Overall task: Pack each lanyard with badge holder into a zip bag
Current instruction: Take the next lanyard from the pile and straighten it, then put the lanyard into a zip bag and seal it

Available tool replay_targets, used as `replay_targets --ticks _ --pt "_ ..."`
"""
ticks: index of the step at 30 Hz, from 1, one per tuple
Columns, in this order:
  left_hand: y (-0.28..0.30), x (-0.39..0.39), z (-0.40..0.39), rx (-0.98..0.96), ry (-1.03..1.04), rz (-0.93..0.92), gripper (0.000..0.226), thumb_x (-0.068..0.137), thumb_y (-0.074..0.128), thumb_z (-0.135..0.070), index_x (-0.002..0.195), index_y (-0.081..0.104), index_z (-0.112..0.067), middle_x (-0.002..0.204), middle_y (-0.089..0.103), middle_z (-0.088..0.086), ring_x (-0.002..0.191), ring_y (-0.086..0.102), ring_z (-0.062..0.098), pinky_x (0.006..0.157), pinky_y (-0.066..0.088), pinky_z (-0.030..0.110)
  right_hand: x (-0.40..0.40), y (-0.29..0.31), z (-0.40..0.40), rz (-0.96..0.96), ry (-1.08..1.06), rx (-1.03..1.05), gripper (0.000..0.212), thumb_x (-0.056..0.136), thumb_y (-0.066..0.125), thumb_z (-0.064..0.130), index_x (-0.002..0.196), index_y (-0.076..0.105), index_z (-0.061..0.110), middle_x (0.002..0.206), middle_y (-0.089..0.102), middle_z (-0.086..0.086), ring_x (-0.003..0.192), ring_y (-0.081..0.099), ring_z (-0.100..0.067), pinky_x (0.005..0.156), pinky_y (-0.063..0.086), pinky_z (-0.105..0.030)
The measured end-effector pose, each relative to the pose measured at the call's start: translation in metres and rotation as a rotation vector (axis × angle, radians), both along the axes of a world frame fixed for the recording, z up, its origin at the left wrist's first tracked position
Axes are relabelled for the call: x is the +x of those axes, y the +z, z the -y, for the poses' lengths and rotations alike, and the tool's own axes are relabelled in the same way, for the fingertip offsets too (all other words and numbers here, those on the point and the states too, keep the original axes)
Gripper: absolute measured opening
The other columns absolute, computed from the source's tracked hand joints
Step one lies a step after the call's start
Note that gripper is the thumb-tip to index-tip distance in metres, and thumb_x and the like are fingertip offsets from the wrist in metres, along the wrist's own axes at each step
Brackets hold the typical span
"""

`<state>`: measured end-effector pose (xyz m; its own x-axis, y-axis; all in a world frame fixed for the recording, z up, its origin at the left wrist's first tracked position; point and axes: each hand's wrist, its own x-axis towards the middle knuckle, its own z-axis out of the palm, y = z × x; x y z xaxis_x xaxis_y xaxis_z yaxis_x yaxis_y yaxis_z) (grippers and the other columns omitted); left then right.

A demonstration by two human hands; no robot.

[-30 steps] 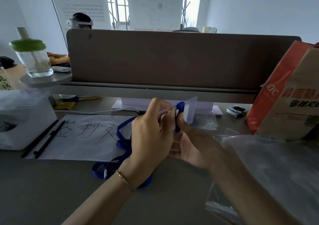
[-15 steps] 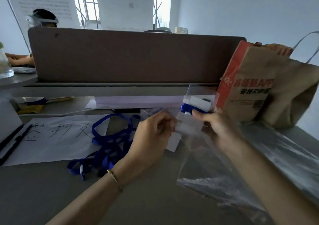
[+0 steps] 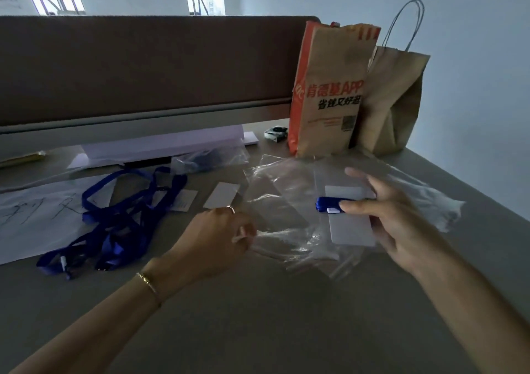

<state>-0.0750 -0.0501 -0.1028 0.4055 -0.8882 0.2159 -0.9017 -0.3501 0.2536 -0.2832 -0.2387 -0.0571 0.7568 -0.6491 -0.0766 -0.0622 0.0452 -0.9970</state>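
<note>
My right hand [image 3: 401,224] grips a badge holder [image 3: 351,230] with its blue lanyard [image 3: 329,205] wound around it, held over a pile of clear zip bags [image 3: 286,201]. My left hand [image 3: 220,241] pinches the near edge of one clear zip bag at the pile's left side. A tangle of loose blue lanyards [image 3: 114,221] lies on the desk to the left, partly on a white sheet with handwriting [image 3: 34,215]. Two white cards [image 3: 222,195] lie between the tangle and the bags. Another zip bag with something blue inside [image 3: 206,159] rests near the partition.
A brown desk partition [image 3: 143,63] runs along the back. An orange and brown paper bag [image 3: 329,92] and a plain brown paper bag with handles [image 3: 398,98] stand at the back right. The desk's right edge runs diagonally past the bags. A small dark packet [image 3: 276,133] lies by the paper bag.
The view swung right and down. My right hand carried the wrapped badge holder from the desk's middle to above the zip bags, and my left hand let go of it and took a bag edge.
</note>
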Motion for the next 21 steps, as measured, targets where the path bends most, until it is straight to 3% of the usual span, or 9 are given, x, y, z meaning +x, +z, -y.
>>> replay_targets --ticks 4,5,8,12,15,18,19,21 --pt "0.0 -0.02 0.008 -0.197 0.003 0.113 0.001 0.085 0.063 -0.029 0.085 0.064 -0.03 0.076 0.066 -0.008 0.065 0.062 0.015 0.057 0.052 0.032 -0.016 0.004 -0.013 -0.017 0.107 -0.047 0.086 0.082 0.068 -0.005 0.146 0.042 0.046 0.121 0.067 0.0 0.08 0.074 -0.017 0.061 0.056 -0.024" --pt "0.002 -0.027 0.012 -0.255 0.005 0.156 0.003 0.083 0.065 -0.026 0.083 0.064 -0.028 0.075 0.065 -0.008 0.063 0.061 0.015 0.054 0.05 0.031 -0.02 0.007 -0.017 -0.027 0.152 -0.052 0.088 0.082 0.068 -0.005 0.146 0.04 0.048 0.118 0.069 -0.004 0.079 0.073 -0.02 0.061 0.056 -0.025" --pt "0.008 -0.048 0.026 -0.395 0.039 0.224 0.005 0.08 0.065 -0.021 0.078 0.065 -0.025 0.074 0.063 -0.008 0.064 0.059 0.018 0.051 0.046 0.03 -0.032 0.011 -0.025 -0.099 0.272 -0.034 0.093 0.078 0.072 -0.002 0.145 0.037 0.053 0.081 0.072 -0.011 0.07 0.068 -0.024 0.06 0.055 -0.029" --pt "0.014 -0.065 0.038 -0.448 0.072 0.186 0.01 0.082 0.064 -0.02 0.086 0.068 -0.028 0.081 0.066 -0.01 0.068 0.062 0.013 0.052 0.049 0.03 -0.046 0.003 -0.024 -0.196 0.233 -0.036 0.09 0.08 0.073 -0.005 0.147 0.039 0.046 0.067 0.07 0.002 0.067 0.069 -0.018 0.068 0.057 -0.028" --pt "0.015 -0.081 0.042 -0.467 0.009 0.177 0.016 0.081 0.067 -0.016 0.092 0.071 -0.027 0.081 0.068 -0.011 0.066 0.063 0.012 0.049 0.048 0.028 -0.052 -0.003 -0.017 -0.209 0.114 0.032 0.087 0.079 0.076 -0.002 0.145 0.045 0.045 0.095 0.077 0.007 0.081 0.075 -0.024 0.075 0.06 -0.038" --pt "0.015 -0.095 0.043 -0.455 -0.03 0.164 0.022 0.08 0.067 -0.015 0.098 0.07 -0.028 0.081 0.067 -0.012 0.061 0.06 0.01 0.047 0.046 0.026 -0.053 -0.007 -0.012 -0.163 0.003 0.045 0.078 0.08 0.075 -0.003 0.137 0.055 0.047 0.121 0.065 0.017 0.091 0.076 -0.017 0.079 0.062 -0.036" --pt "0.015 -0.099 0.043 -0.453 -0.041 0.152 0.023 0.08 0.067 -0.016 0.099 0.069 -0.029 0.082 0.067 -0.013 0.059 0.06 0.01 0.047 0.047 0.027 -0.054 -0.008 -0.011 -0.156 -0.024 0.051 0.078 0.081 0.074 -0.004 0.139 0.055 0.044 0.115 0.067 0.02 0.091 0.075 -0.017 0.084 0.062 -0.04" --pt "0.015 -0.104 0.043 -0.455 -0.063 0.122 0.023 0.082 0.065 -0.017 0.101 0.068 -0.03 0.083 0.068 -0.012 0.057 0.061 0.011 0.048 0.049 0.03 -0.056 -0.011 -0.012 -0.183 -0.035 0.078 0.079 0.081 0.074 -0.004 0.144 0.05 0.037 0.084 0.074 0.023 0.084 0.074 -0.015 0.089 0.059 -0.042"
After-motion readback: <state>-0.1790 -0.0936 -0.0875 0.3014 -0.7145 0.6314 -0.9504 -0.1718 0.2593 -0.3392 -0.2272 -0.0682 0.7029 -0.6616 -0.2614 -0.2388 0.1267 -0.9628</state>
